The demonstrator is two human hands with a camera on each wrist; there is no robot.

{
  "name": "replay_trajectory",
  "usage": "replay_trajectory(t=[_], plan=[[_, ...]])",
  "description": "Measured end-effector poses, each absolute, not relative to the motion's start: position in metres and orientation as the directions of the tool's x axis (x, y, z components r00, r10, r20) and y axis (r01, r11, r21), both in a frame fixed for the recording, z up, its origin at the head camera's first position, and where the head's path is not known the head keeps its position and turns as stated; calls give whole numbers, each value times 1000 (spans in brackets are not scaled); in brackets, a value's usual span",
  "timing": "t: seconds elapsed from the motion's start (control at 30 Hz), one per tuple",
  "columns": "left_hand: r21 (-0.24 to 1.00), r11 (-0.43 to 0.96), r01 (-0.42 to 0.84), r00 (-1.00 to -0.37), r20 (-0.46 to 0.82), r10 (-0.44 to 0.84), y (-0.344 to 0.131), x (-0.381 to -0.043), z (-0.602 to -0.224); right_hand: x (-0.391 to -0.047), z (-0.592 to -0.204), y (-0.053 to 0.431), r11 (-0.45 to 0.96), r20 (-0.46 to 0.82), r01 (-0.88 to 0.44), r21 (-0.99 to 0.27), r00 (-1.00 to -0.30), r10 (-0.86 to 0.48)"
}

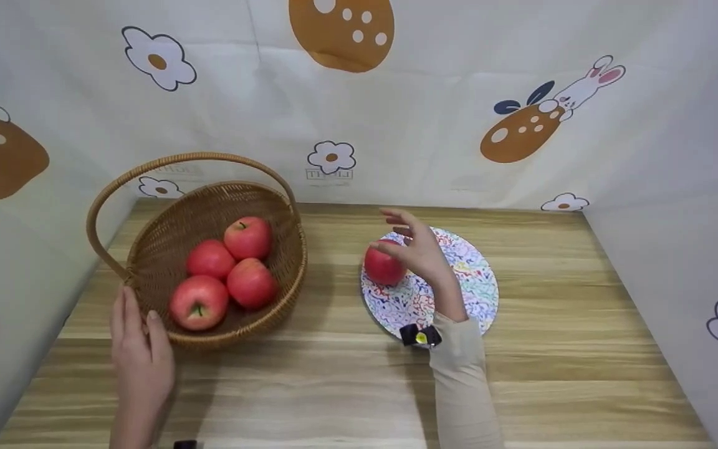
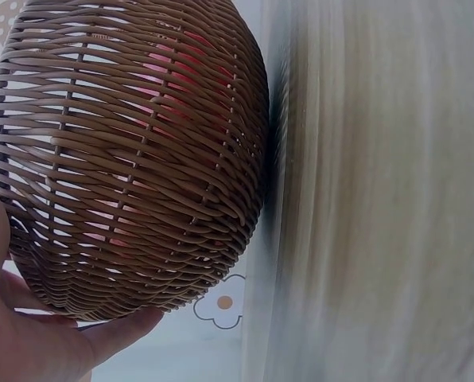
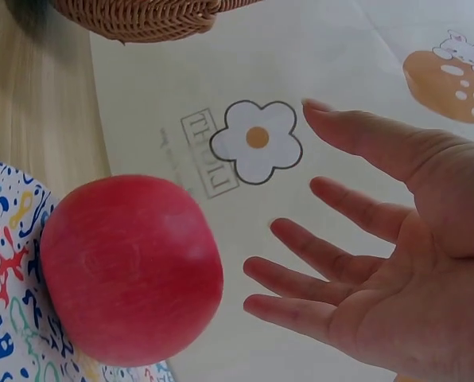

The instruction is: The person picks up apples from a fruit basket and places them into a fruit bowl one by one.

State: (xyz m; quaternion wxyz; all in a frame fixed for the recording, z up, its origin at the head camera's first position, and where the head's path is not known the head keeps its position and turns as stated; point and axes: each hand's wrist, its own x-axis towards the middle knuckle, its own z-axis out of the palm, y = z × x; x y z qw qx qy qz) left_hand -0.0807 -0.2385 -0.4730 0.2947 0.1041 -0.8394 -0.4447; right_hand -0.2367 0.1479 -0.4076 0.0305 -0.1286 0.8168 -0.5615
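In the head view, my left hand (image 1: pixel 141 355) is at the near left side of a brown wicker basket (image 1: pixel 300 274), its thumb and fingers holding the rim. The left wrist view shows that hand (image 2: pixel 38 342) against the woven wall (image 2: pixel 134 159). Several red apples (image 1: pixel 199 303) lie inside the basket, one with its stem up. My right hand (image 1: pixel 421 252) hovers over a round, colourfully patterned plate (image 1: pixel 480 280), beside a single red apple (image 1: pixel 384 265) at the plate's left. In the right wrist view, the fingers (image 3: pixel 301 282) are spread and apart from the apple (image 3: pixel 134 270).
The basket's tall arched handle (image 1: pixel 203 156) rises above its left and back. Basket and plate stand on a wood-grain table (image 1: pixel 309 386). White cloth walls (image 1: pixel 434 162) printed with flowers and rabbits enclose the back and sides.
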Motion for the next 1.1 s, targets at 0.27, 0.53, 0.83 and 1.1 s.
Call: replay_trajectory(t=[0.27,0.53,0.83,1.1], plan=[[800,592,97,-812,408,-418,-240,-80,-472,-229,-398,138,321,160,-250,-913,-946,-282],[783,617,76,-828,394,-398,-242,-80,-471,-223,-394,126,325,208,-305,-895,-931,-301],[772,629,97,-823,417,-385,-242,-82,-470,-218,-390,115,347,208,-322,-881,-922,-327],[762,645,49,-846,375,-378,-243,-80,-463,-212,-389,108,363,220,-344,-866,-913,-343]])
